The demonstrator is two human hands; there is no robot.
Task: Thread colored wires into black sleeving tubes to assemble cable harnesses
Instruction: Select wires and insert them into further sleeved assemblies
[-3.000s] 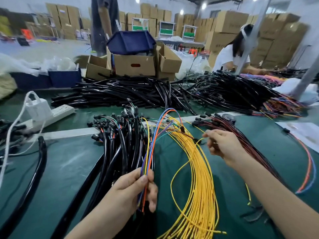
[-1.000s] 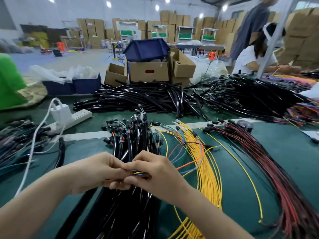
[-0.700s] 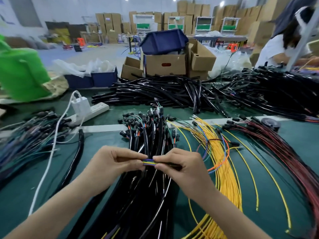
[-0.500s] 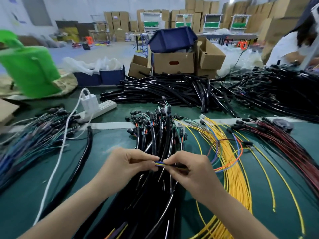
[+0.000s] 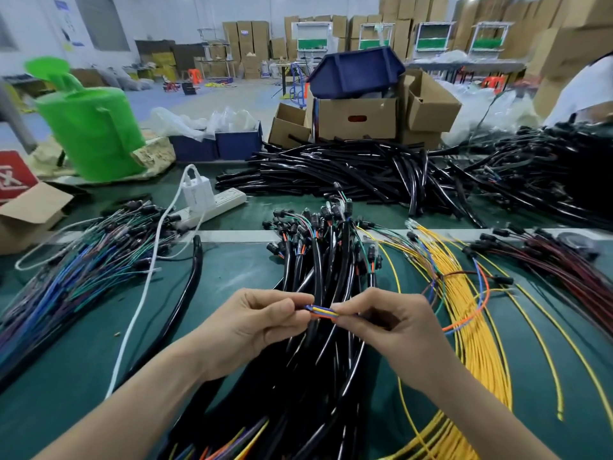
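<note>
Left hand [image 5: 252,322]: at 6 o'clock, thumb and fingers [image 5: 282,307] pinching one end of the colored wires [image 5: 323,312].
Right hand [image 5: 391,327]: just beside the left, curled and pinching the same bundle.
Colored wires: a short blue, yellow and orange stretch shows between the hands; orange and blue strands loop off toward 3 o'clock.
Sleeved harnesses [image 5: 318,260]: black heap under both hands, running from 12 to 6 o'clock.
Yellow wires [image 5: 464,310]: fan at 4 o'clock on the green table [image 5: 232,270].
Black sleeving tubes [image 5: 348,174]: pile at 12 o'clock.
Power strip [image 5: 219,205]: at 10 o'clock, white charger [image 5: 197,190] plugged in.
</note>
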